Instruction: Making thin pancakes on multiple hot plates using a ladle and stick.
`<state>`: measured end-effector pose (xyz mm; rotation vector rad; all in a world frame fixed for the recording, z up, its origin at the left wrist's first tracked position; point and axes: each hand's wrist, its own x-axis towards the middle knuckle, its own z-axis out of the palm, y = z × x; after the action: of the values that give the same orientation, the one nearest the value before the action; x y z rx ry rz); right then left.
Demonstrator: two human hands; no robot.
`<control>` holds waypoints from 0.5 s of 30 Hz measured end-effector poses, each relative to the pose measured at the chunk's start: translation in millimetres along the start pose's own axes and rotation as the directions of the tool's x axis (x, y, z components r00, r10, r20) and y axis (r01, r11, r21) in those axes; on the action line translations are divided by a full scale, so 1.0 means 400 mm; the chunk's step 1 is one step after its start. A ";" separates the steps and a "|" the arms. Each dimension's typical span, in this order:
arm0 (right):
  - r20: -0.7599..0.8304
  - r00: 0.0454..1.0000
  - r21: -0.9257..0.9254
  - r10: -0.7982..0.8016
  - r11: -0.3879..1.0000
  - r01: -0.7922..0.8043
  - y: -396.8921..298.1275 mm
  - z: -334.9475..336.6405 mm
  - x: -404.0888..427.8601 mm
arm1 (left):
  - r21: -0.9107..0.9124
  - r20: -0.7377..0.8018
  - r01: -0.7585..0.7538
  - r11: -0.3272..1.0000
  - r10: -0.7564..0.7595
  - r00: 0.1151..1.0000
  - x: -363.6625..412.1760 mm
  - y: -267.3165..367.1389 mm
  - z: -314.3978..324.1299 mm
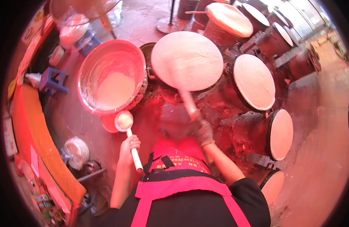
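Observation:
My left hand (129, 147) grips the pale handle of a ladle (124, 121), whose bowl has pale batter in it. The ladle is just below a large metal basin (84, 98), where more batter (116, 89) lies at the bottom. My right hand (203, 132), in a dark glove, is closed around the handle of a spreader (187, 101). Motion blurs the spreader's far end, so its shape cannot be told. It reaches over a round griddle (202, 54) covered by a pale sheet of batter, directly in front of me.
More drum stoves curve around my right, with batter-covered griddles (254, 82), (281, 134) and a partly visible one (273, 185). A heaped pale stack (229, 18) stands behind them. At left are a blue stool (53, 80), an orange counter (41, 127) and a fan (83, 10).

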<state>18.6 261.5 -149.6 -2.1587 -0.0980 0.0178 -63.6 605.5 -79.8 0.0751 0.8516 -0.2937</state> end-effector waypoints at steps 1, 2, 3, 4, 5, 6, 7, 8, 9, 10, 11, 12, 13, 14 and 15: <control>0.179 0.983 -0.337 -0.046 0.936 0.105 -0.024 0.020 -0.032 | -0.141 0.000 0.054 0.989 -0.054 0.999 0.014 0.009 -0.009; 0.339 0.941 -0.343 0.019 0.934 0.105 -0.085 0.017 -0.052 | -0.148 0.009 0.068 0.987 -0.067 0.998 0.013 0.011 -0.009; 0.384 0.923 -0.392 0.035 0.911 0.128 -0.117 0.015 -0.060 | -0.150 0.020 0.087 0.985 -0.085 0.996 0.012 0.008 0.007; 0.304 0.953 -0.320 0.013 0.943 0.089 -0.132 -0.002 -0.059 | -0.092 0.018 0.073 0.993 -0.071 0.997 0.010 0.002 0.028; 0.220 0.975 -0.243 -0.011 0.968 0.066 -0.128 -0.030 -0.043 | -0.061 0.021 0.057 0.997 -0.056 0.998 0.014 -0.008 0.047; 0.177 0.984 -0.256 0.014 0.966 0.032 -0.109 -0.067 -0.016 | -0.017 0.035 0.059 0.998 -0.058 0.998 0.020 -0.021 0.084; -0.029 0.999 -0.199 -0.028 0.980 0.021 -0.090 -0.109 0.018 | 0.025 0.046 0.058 0.998 -0.059 0.997 0.023 -0.035 0.117; -0.238 0.969 -0.143 -0.061 0.989 0.027 -0.069 -0.153 0.052 | 0.049 0.071 0.075 0.996 -0.078 0.994 0.031 -0.045 0.149; -0.236 0.971 -0.156 -0.048 0.988 0.011 -0.030 -0.208 0.083 | 0.067 0.095 0.085 0.994 -0.091 0.991 0.045 -0.060 0.174; -0.175 0.982 -0.266 0.077 0.956 -0.122 -0.015 -0.266 0.106 | 0.099 0.130 0.097 0.990 -0.109 0.985 0.064 -0.067 0.181; -0.122 0.970 -0.374 0.208 0.896 -0.239 0.001 -0.324 0.126 | 0.119 0.125 0.111 0.987 -0.125 0.984 0.069 -0.096 0.220; -0.139 0.966 -0.369 0.218 0.894 -0.255 0.048 -0.378 0.149 | 0.117 0.138 0.113 0.987 -0.129 0.982 0.066 -0.139 0.276; -0.138 0.976 -0.509 0.170 0.833 -0.217 0.101 -0.421 0.170 | 0.112 0.148 0.107 0.988 -0.123 0.981 0.064 -0.177 0.321; -0.122 0.985 -0.636 0.123 0.752 -0.173 0.151 -0.457 0.179 | 0.085 0.175 0.136 0.987 -0.149 0.973 0.071 -0.210 0.350; -0.110 0.987 -0.628 0.119 0.761 -0.162 0.156 -0.494 0.191 | 0.082 0.170 0.119 0.989 -0.132 0.977 0.076 -0.240 0.375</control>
<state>108.6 69.0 -89.5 -2.8475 0.1180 0.0016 37.3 479.6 1.0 0.0612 0.6725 -0.4436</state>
